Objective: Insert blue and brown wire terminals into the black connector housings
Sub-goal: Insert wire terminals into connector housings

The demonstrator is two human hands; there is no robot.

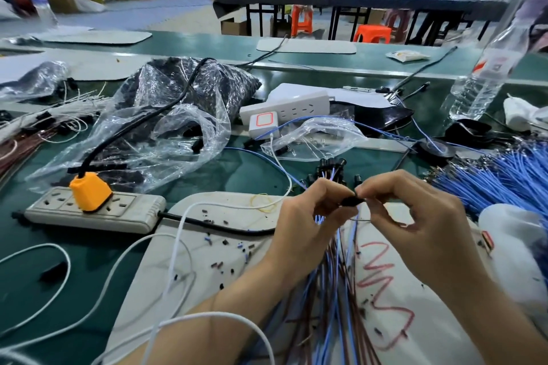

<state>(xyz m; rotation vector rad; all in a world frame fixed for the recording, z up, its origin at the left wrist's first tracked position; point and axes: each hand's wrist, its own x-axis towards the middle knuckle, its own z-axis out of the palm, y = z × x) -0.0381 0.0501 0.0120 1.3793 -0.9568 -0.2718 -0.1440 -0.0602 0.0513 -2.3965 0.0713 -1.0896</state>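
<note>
Black connector housing [352, 201] in a pinch between left hand [308, 218] and right hand [421, 216], both curled round it

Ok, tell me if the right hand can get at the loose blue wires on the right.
Probably yes: the blue wires lie close beside the right hand, nothing between, but it pinches a black housing and must release first.

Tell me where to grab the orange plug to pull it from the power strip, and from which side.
Pinch the orange plug by its broad lower body, fingers on two opposite side faces, coming down from above. It stands upright in the flat-lying power strip, and the black cable leaves its narrower top, so grip below that.
</note>
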